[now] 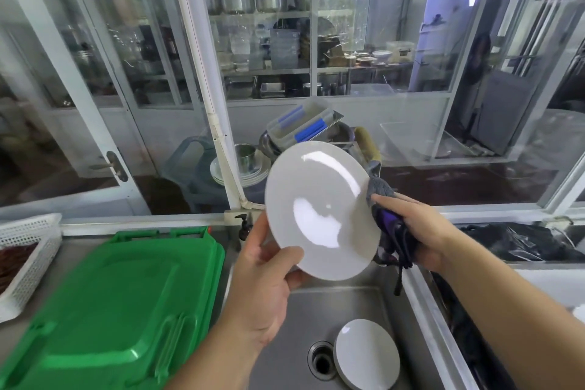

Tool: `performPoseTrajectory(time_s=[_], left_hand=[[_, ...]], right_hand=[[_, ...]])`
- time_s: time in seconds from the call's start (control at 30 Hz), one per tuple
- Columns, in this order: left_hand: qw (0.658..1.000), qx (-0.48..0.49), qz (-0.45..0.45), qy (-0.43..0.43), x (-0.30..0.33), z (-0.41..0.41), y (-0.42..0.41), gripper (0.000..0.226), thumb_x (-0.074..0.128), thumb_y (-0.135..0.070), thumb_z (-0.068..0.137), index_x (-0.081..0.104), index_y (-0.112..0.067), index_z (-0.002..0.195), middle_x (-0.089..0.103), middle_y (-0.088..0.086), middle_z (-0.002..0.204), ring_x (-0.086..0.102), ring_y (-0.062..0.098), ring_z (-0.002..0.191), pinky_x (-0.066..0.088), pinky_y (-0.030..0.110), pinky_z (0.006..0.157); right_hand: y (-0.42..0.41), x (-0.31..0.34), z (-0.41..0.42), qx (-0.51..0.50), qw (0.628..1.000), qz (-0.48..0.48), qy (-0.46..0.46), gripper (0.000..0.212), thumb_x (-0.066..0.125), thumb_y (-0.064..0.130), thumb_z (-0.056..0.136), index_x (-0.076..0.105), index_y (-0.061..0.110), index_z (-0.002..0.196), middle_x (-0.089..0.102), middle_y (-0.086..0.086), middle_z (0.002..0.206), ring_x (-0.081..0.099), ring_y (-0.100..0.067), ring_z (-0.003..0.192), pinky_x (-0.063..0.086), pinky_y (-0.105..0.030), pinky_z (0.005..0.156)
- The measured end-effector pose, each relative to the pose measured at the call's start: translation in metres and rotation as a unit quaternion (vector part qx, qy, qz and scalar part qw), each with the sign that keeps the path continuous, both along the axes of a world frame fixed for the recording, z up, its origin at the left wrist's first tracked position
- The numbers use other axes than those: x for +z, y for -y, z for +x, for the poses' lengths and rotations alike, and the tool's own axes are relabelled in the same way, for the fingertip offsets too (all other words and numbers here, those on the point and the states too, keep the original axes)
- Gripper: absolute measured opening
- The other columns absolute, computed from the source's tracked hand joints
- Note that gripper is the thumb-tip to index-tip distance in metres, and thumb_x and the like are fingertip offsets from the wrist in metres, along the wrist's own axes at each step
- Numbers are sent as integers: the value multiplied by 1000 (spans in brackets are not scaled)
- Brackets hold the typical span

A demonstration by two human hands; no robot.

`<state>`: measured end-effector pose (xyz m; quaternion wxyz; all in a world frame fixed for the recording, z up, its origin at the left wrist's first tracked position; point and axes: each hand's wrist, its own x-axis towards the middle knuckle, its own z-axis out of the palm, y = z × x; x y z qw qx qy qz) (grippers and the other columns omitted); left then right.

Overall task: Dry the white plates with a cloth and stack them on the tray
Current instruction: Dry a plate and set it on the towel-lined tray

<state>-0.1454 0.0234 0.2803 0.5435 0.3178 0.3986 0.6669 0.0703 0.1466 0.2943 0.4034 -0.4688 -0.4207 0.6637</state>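
A white plate (319, 209) is held up on edge above the steel sink (294, 320), its face turned toward me. My left hand (262, 282) grips its lower left rim, thumb on the front. My right hand (418, 231) holds a bunched grey and purple cloth (391, 225) against the plate's right rim. Another white plate, or a small stack of them, (367, 353) lies in the sink basin beside the drain (323, 361). A green plastic tray (110, 310) lies on the counter at the left, with no plates on it.
A white perforated basket (28, 250) sits at the far left of the counter. Behind the glass partition stand stacked plates (250, 174), a metal cup, bowls and a blue-clipped container (304, 125). Black plastic (519, 241) lies along the right ledge.
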Motion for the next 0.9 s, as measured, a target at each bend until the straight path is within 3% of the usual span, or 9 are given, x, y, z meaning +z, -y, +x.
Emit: performPoseTrajectory(time_s=[0.1, 0.2, 0.27, 0.37, 0.47, 0.53, 0.63, 0.8, 0.9], left_hand=[[1000, -8, -7, -17, -2, 5, -1, 69, 63, 8, 71, 69, -36, 124, 76, 8, 112, 73, 29, 103, 63, 45, 71], [997, -9, -40, -66, -4, 4, -7, 75, 60, 19, 82, 59, -40, 129, 75, 5, 111, 66, 37, 113, 63, 50, 71], [992, -28, -70, -101, 1, -2, -11, 69, 58, 17, 89, 59, -40, 128, 75, 1, 111, 66, 36, 112, 63, 52, 70], [982, -50, -115, -142, 17, -19, -22, 22, 59, -21, 101, 70, -29, 118, 78, 6, 111, 70, 31, 103, 60, 50, 83], [964, -27, -141, -224, 21, -30, -33, 26, 56, -34, 103, 73, -14, 109, 80, 5, 99, 72, 29, 100, 55, 41, 87], [954, 20, -128, -270, 17, -27, -37, 31, 60, -44, 93, 75, -18, 98, 79, 2, 97, 72, 31, 104, 57, 48, 95], [951, 60, -96, -287, 6, -14, -34, 44, 54, -63, 78, 76, -30, 98, 78, -8, 99, 70, 25, 105, 53, 58, 101], [955, 118, -72, -264, -8, 6, -31, 19, 48, -51, 102, 67, -46, 99, 74, -26, 102, 67, 8, 108, 54, 48, 103], [951, 136, -74, -268, -14, 10, -30, 17, 46, -45, 106, 63, -47, 108, 72, -29, 103, 66, -2, 103, 54, 44, 104]], right_hand=[[-1, -14, -9, -92, 995, 39, 15, 12, 75, 17, 93, 74, 12, 105, 73, -14, 81, 66, -29, 61, 56, -35, 49], [-1, -24, -13, -130, 987, 84, 53, 18, 78, 14, 90, 76, 13, 108, 76, -16, 93, 70, -30, 78, 62, -50, 74], [0, -26, -12, -127, 984, 96, 76, 15, 78, 13, 90, 76, 15, 105, 77, -16, 95, 69, -29, 79, 61, -50, 79], [2, -21, -9, -101, 979, 121, 126, 12, 78, 15, 91, 77, 23, 100, 79, -11, 93, 72, -26, 79, 62, -46, 79], [2, -23, -10, -83, 972, 142, 171, 13, 79, 21, 88, 75, 32, 95, 79, -1, 90, 75, -24, 86, 64, -46, 83], [-1, -25, -14, -99, 967, 146, 184, 13, 80, 26, 86, 74, 33, 96, 78, 3, 89, 74, -22, 88, 63, -47, 86], [-2, -26, -21, -145, 949, 166, 225, 23, 78, 36, 85, 71, 35, 107, 75, 11, 95, 70, -17, 92, 59, -45, 88], [12, -39, -44, -186, 930, 160, 272, 39, 69, 47, 91, 57, 29, 124, 63, 16, 94, 63, -22, 99, 51, -42, 92], [19, -49, -55, -157, 950, 115, 246, 30, 58, 43, 99, 51, 26, 123, 61, 7, 100, 58, -24, 100, 47, -40, 87]])
